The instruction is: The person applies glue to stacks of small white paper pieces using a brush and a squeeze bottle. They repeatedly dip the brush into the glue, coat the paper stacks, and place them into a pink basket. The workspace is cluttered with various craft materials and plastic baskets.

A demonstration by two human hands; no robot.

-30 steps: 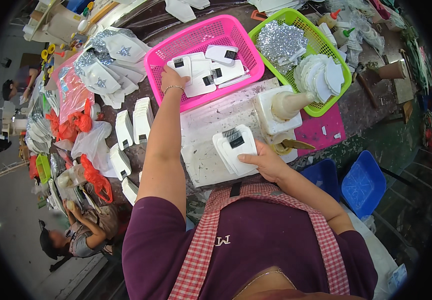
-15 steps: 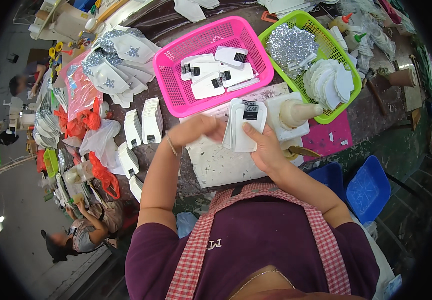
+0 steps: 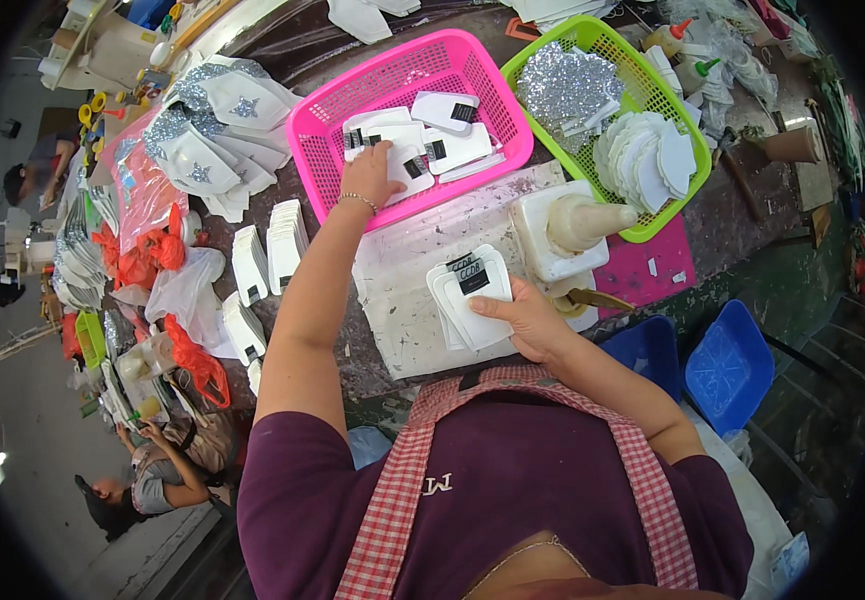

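My right hand (image 3: 528, 318) holds a small fanned stack of white shoe tongues (image 3: 468, 318) with black labels, thumb on top, above the pale work board (image 3: 398, 330). Inside the pink basket (image 3: 313, 150), my left hand (image 3: 368, 178) reaches palm down onto loose white tongues (image 3: 461, 150) that carry the same black labels. Its thumb and fingers are apart and touch the pieces at the basket's near left; the fingertips are partly hidden.
Right of the board stands a whitish bottle (image 3: 583, 222) on a white block. A green basket (image 3: 701, 175) holds glittery silver and white pieces. Stacks of tongues (image 3: 286, 245) lie left, with star-marked shoe pieces (image 3: 223, 130) behind. Blue bins (image 3: 731, 365) sit lower right. A co-worker (image 3: 168, 480) is at left.
My left hand has left the stack and moved up and left into the pink basket. The right hand has lowered the tongues toward me. The view has shifted slightly.
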